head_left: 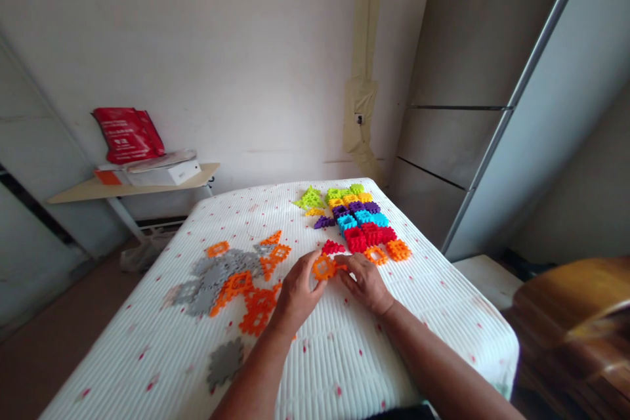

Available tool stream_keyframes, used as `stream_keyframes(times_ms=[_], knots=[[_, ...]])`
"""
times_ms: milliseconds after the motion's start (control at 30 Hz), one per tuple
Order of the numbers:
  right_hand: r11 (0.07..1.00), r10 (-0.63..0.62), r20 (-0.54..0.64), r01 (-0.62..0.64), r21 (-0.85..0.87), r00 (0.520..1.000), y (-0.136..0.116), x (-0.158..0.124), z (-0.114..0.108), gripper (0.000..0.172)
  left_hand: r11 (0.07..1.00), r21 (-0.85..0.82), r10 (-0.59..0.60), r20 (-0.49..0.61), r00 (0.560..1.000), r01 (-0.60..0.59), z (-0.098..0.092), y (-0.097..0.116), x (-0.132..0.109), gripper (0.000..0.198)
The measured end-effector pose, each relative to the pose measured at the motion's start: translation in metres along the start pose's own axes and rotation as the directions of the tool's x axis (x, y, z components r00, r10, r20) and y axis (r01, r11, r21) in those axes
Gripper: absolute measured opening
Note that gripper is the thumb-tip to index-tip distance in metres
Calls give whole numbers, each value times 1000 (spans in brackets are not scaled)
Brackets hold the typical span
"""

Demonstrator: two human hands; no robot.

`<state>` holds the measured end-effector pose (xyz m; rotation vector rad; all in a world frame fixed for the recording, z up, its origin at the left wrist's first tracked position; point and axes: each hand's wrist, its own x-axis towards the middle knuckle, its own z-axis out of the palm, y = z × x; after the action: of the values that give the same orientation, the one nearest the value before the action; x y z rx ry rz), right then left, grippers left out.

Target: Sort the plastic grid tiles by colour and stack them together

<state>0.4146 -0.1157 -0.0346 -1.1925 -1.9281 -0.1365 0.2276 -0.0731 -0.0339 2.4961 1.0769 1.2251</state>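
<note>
My left hand (299, 287) pinches an orange square interlocking tile (323, 268) by its left side, above the padded white table cover. My right hand (367, 282) has its fingers closed at the tile's right side, where a thin orange edge shows; whether this is a second tile I cannot tell. Just beyond the hands lie a flat orange open-centred tile (376, 256), an orange block (398, 250) and a small pile of red pieces (333, 247). To the left, loose orange tiles (258, 310) and grey tiles (219, 275) spread out in a heap.
Rows of assembled blocks, red (355, 240), light blue (347, 224), purple, yellow and green, stand at the back right. Loose green pieces (310, 198) lie beside them. A lone grey tile (225, 363) is near my left forearm. A fridge (447, 138) borders the right side.
</note>
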Motion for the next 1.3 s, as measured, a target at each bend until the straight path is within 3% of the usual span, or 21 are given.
stream_keyframes(times_ms=[167, 367, 500, 600, 700, 800, 1033, 1167, 1300], knots=[[993, -80, 72, 73, 97, 994, -2, 1, -5, 47, 998, 6, 70, 17, 997, -70, 3, 4, -2, 64], [978, -113, 107, 91, 189, 988, 4, 1, -4, 45, 987, -109, 117, 19, 993, -114, 4, 6, -4, 71], [969, -90, 81, 69, 235, 993, 3, 1, -6, 44, 932, -348, -98, 32, 995, 103, 2, 8, -2, 67], [964, -55, 67, 35, 263, 996, 0, 1, -7, 44, 797, -510, -324, 93, 941, 324, -2, 6, 1, 51], [954, -73, 90, 43, 297, 993, -4, 3, -8, 43, 610, -651, -425, 213, 880, 452, -7, 4, 3, 44], [961, -102, 129, 65, 269, 986, -11, 4, -10, 42, 473, -724, -456, 287, 842, 503, -10, 5, 5, 50], [997, 64, 67, -61, -50, 996, -34, 6, -6, 45, 369, -746, -619, 248, 745, 554, -8, 15, 7, 52], [985, 144, 87, -134, -113, 986, -41, 6, 0, 40, 369, -733, -619, 266, 739, 572, -6, 20, 6, 53], [981, 195, 27, -194, -18, 981, -37, 2, 2, 38, 355, -741, -594, 292, 750, 570, -6, 26, 6, 61]])
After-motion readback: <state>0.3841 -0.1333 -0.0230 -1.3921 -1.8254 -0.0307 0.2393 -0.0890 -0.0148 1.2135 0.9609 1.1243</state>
